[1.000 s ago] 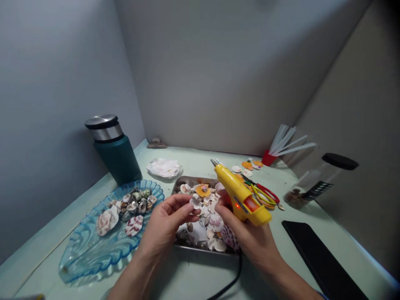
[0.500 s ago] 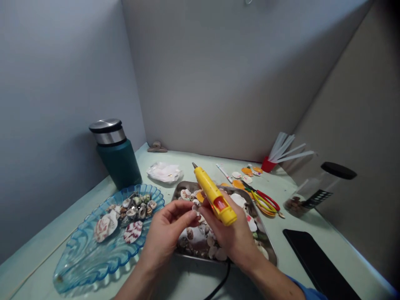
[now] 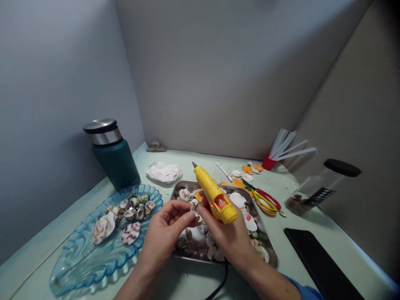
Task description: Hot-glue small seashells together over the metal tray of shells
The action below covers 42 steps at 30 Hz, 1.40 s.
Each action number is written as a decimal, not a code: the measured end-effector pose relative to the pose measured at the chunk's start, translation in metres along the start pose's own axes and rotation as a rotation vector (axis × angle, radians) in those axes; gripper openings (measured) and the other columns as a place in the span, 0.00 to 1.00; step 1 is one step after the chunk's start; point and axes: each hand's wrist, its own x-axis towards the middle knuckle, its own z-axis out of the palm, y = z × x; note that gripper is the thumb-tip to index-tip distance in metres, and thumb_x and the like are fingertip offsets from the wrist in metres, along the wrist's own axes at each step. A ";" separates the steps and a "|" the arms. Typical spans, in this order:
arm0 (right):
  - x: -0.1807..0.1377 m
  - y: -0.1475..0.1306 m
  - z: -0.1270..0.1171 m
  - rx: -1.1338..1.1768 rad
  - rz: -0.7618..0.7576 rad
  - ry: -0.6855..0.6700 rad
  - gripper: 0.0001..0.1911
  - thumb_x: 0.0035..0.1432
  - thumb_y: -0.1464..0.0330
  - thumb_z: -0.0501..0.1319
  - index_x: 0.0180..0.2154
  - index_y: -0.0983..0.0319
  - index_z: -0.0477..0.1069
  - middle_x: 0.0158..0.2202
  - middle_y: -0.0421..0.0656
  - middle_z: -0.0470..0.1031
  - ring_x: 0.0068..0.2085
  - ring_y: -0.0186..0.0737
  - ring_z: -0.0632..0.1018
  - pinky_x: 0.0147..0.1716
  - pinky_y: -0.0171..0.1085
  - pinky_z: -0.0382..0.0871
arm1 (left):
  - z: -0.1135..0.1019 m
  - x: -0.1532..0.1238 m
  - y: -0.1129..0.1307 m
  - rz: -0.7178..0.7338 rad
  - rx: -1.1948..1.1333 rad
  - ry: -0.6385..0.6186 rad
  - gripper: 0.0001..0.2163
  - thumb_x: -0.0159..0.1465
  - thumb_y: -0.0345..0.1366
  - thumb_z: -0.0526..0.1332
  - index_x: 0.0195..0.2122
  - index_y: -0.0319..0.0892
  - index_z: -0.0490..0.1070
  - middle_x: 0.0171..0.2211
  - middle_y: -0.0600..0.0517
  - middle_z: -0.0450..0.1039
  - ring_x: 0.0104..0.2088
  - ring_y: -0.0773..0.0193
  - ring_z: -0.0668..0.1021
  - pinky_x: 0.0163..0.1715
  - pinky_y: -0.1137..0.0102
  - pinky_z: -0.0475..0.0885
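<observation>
A yellow glue gun [image 3: 212, 191] rests in my right hand [image 3: 233, 235], its nozzle aimed up and away, a small red light glowing on its side. My left hand [image 3: 167, 225] pinches a small whitish piece [image 3: 194, 210], perhaps a shell, between thumb and fingertips. The right fingertips meet it there; whether they grip it too is hard to see. Both hands hover over a metal tray [image 3: 271, 246] heaped with shells [image 3: 238, 200]. A black cord [image 3: 220, 285] hangs below the right hand.
Left, a blue scalloped glass dish [image 3: 84, 262] holds shells, with a teal flask [image 3: 117, 162] behind. A plastic-wrapped white bundle [image 3: 163, 172] lies beyond the tray. Scissors [image 3: 265, 199], a red cup of glue sticks [image 3: 269, 161], a clear jar [image 3: 321, 189] and a black phone-like slab [image 3: 318, 260] stand right.
The view has shifted slightly. Both hands stay together over the tray, still holding the small piece and the glue gun, with only slight finger movement.
</observation>
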 end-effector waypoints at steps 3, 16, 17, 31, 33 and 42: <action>0.000 0.003 0.002 -0.004 -0.008 0.013 0.11 0.56 0.69 0.61 0.42 0.60 0.68 0.37 0.41 0.76 0.38 0.40 0.78 0.36 0.35 0.70 | 0.002 -0.002 0.002 0.032 0.059 0.016 0.08 0.52 0.35 0.69 0.31 0.40 0.74 0.28 0.54 0.77 0.29 0.67 0.78 0.32 0.74 0.73; -0.002 0.000 0.004 0.027 0.028 0.050 0.04 0.55 0.68 0.62 0.32 0.60 0.67 0.34 0.41 0.76 0.39 0.41 0.76 0.35 0.34 0.70 | -0.001 -0.002 0.002 0.034 0.010 -0.023 0.08 0.53 0.35 0.69 0.31 0.40 0.73 0.28 0.53 0.76 0.28 0.67 0.77 0.31 0.74 0.73; -0.002 -0.002 0.003 0.042 0.040 0.044 0.04 0.55 0.68 0.63 0.32 0.60 0.67 0.33 0.41 0.76 0.39 0.41 0.76 0.34 0.34 0.70 | -0.001 -0.002 0.001 0.031 -0.006 -0.038 0.08 0.53 0.35 0.69 0.31 0.40 0.73 0.28 0.53 0.76 0.28 0.67 0.77 0.31 0.74 0.72; -0.002 -0.003 -0.015 0.381 0.342 -0.138 0.14 0.53 0.58 0.65 0.38 0.60 0.72 0.19 0.33 0.64 0.20 0.28 0.63 0.19 0.29 0.57 | -0.005 0.000 0.012 -0.098 -0.442 -0.043 0.06 0.56 0.28 0.65 0.36 0.36 0.74 0.28 0.52 0.72 0.25 0.70 0.75 0.25 0.76 0.74; -0.007 -0.005 -0.022 0.276 0.346 -0.159 0.13 0.53 0.58 0.64 0.37 0.60 0.73 0.19 0.34 0.64 0.20 0.29 0.63 0.19 0.30 0.59 | -0.006 0.001 0.012 -0.096 -0.457 -0.001 0.07 0.55 0.26 0.65 0.36 0.36 0.74 0.29 0.52 0.73 0.26 0.70 0.76 0.27 0.76 0.75; -0.022 0.004 -0.046 0.075 0.205 -0.269 0.10 0.53 0.61 0.64 0.36 0.59 0.76 0.35 0.44 0.78 0.39 0.43 0.77 0.40 0.41 0.73 | -0.007 0.000 0.013 -0.097 -0.482 -0.047 0.08 0.57 0.29 0.65 0.38 0.36 0.74 0.26 0.52 0.72 0.24 0.72 0.74 0.25 0.76 0.75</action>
